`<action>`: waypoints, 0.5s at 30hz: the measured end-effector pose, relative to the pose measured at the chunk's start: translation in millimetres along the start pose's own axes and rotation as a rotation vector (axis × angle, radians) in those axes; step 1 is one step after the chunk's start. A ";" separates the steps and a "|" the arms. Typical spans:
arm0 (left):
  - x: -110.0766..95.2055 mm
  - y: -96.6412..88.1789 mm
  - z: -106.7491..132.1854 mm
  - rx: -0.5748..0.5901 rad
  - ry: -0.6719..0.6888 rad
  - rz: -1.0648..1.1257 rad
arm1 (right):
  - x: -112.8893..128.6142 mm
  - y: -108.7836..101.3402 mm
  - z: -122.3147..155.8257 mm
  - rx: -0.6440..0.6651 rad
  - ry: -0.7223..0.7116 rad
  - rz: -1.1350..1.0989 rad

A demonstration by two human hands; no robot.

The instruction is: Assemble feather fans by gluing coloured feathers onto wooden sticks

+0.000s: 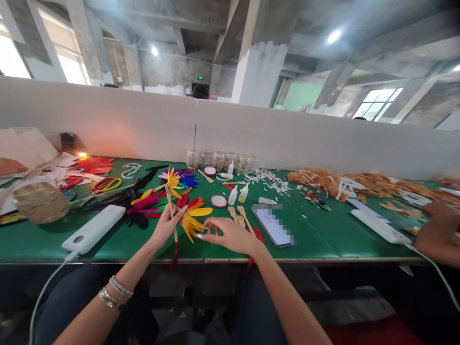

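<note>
My left hand is closed around a thin wooden stick. Yellow feather-like pieces fan out at the stick's upper end. Just right of that hand, a cluster of yellow and orange feather-like pieces spreads low over the table; whether it joins the stick is hidden. My right hand hovers beside this cluster, fingers curved and thumb apart, with nothing visible between them. Wooden spoons lie beyond the right hand, near small white squeeze bottles.
A phone lies to the right, a white power bank to the left. Glass jars line the partition. Scissors and coloured feather-like pieces lie on the green table. Another person's hand is at far right.
</note>
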State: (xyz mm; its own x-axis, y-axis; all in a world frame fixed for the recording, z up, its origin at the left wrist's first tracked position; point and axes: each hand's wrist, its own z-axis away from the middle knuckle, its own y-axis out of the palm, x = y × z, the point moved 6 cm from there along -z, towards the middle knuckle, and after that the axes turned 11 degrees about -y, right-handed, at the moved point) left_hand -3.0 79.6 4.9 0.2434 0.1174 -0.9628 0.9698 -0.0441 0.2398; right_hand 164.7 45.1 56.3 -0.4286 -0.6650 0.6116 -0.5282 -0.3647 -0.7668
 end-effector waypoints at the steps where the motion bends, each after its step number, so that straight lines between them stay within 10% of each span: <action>1: -0.1 -0.5 -0.2 -0.004 -0.004 0.007 | 2.8 2.5 -11.6 -0.025 -0.008 -0.048; 15: -1.3 16.4 9.1 0.126 -0.106 -0.015 | -42.2 26.8 -55.1 -0.539 -0.036 -0.620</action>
State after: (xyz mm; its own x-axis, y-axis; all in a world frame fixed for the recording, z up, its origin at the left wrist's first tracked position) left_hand 12.5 69.8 8.9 0.2201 0.0142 -0.9754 0.9621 -0.1685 0.2146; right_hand 128.2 99.4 20.6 0.0755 -0.4694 0.8798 -0.9447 -0.3161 -0.0876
